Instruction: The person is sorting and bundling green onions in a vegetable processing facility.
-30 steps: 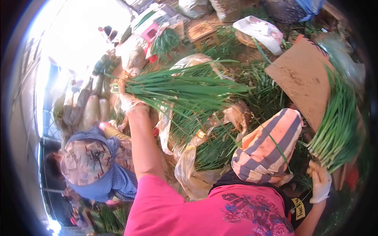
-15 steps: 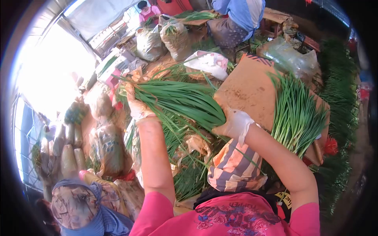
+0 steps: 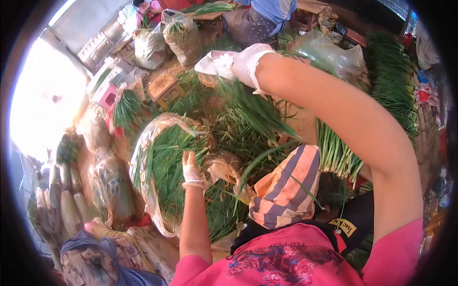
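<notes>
My right hand (image 3: 249, 66), in a thin clear plastic glove, is raised at the upper middle. It grips a bunch of chives (image 3: 255, 109), whose long green leaves hang below it, blurred by motion. My left hand (image 3: 192, 170), also gloved, is over a large open plastic bag (image 3: 153, 200) full of loose green leaves. Its fingers are stretched out and hold nothing. More chives (image 3: 334, 150) with pale stem ends lie in a neat pile partly behind my right arm. A striped cloth (image 3: 286, 190) covers my lap.
A long row of chives (image 3: 389, 76) runs along the right. Filled sacks (image 3: 182, 40) and a small wooden stool (image 3: 164, 88) stand ahead. Wrapped bundles (image 3: 71, 205) lie at left. One person (image 3: 90, 262) is close at lower left; another (image 3: 257, 21) sits at the back.
Both hands held the bunch before. The left has let go and come back toward me over the bag. The right has swung up and forward with the bunch, across the cardboard.
</notes>
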The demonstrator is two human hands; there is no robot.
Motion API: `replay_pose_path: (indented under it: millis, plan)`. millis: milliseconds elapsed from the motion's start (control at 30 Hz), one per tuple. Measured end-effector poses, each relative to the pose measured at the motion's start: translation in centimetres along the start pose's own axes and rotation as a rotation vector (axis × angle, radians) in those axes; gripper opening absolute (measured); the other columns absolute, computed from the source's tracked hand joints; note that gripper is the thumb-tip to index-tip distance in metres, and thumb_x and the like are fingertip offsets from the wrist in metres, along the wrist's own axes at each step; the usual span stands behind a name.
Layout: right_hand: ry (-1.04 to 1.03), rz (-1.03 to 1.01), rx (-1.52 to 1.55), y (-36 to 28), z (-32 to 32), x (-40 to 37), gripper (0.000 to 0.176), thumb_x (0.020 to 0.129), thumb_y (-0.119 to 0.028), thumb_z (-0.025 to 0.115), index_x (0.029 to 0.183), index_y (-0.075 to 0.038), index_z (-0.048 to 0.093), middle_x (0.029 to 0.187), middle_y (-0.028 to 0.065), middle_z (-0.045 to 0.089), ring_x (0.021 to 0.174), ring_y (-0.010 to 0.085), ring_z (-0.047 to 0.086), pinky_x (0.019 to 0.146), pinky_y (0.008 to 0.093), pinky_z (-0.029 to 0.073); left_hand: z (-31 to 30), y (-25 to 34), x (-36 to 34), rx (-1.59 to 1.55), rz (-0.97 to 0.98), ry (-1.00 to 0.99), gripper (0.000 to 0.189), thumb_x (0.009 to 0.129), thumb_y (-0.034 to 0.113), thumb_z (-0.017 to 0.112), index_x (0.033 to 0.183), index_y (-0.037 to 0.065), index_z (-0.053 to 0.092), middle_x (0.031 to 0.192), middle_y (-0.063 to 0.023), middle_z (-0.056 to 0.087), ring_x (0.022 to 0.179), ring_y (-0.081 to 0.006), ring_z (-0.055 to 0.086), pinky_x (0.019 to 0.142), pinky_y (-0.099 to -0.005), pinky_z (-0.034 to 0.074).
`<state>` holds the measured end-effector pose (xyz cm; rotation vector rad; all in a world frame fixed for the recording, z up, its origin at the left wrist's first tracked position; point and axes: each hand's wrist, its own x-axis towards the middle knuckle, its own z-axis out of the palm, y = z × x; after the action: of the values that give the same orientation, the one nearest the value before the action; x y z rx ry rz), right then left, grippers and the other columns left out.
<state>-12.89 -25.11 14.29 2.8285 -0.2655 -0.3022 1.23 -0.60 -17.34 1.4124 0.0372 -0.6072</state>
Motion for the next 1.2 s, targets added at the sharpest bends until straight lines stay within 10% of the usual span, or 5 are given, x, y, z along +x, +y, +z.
replay_pose_path:
  millis: [267,500,700,800,1200]
  plan:
    - [-0.109,-0.073,-0.14,-2.6,0.2,2.9,0.037,0.07,-0.015,0.069,0.107,-0.011,0.066,0.104,0.008,0.065,0.096,0.0231,0.064,0.077,0.0362,0.053,14.9,12.4,-7.1,0.393,1.138,-0.559,0.13,0.049,0.055,0.083,0.144,0.001,0.013,0.149,-0.0249,0.011,0.139,-0.0307,0.012,0.112,-0.0405,0.014]
    - [0.67,-0.048,1.101,0.0,0.5,1.2,0.042,0.074,-0.013,0.069,0.114,-0.006,0.058,0.09,0.0134,0.066,0.079,0.0204,0.064,0.067,0.0347,0.052,17.8,19.4,-8.4,-0.14,0.514,-0.568,0.017,0.078,0.018,0.07,0.084,0.003,0.063,0.061,-0.0035,0.053,0.051,-0.0123,0.049,0.045,-0.0247,0.039]
    - [0.288,-0.32,2.387,-3.5,4.8,-3.0,0.042,0.078,-0.03,0.07,0.112,-0.008,0.057,0.087,0.0037,0.064,0.073,0.0116,0.058,0.062,0.0317,0.048,22.3,22.9,-13.5,-0.228,0.683,-0.497,0.028,0.09,0.035,0.057,0.084,0.008,0.052,0.064,0.0019,0.044,0.058,-0.0109,0.043,0.067,-0.0297,0.046]
    - [0.411,-0.559,1.696,-3.7,10.3,-6.5,0.04,0.087,-0.012,0.052,0.126,-0.014,0.05,0.118,0.0015,0.06,0.098,0.0196,0.06,0.101,0.0367,0.038,21.9,24.7,-11.7,-0.525,0.314,-1.274,0.024,0.096,0.032,0.046,0.094,0.008,0.049,0.057,0.0037,0.041,0.054,-0.0064,0.044,0.069,-0.0294,0.048]
    - [0.013,0.267,1.996,-10.1,21.1,-22.4,0.04,0.081,-0.044,0.059,0.085,-0.005,0.067,0.068,0.0114,0.064,0.064,0.0139,0.062,0.057,0.0313,0.047,19.6,20.1,-5.1,-0.048,0.43,-0.638,0.029,0.086,0.033,0.06,0.11,0.017,0.052,0.062,0.0021,0.054,0.052,-0.0164,0.053,0.051,-0.0362,0.048]
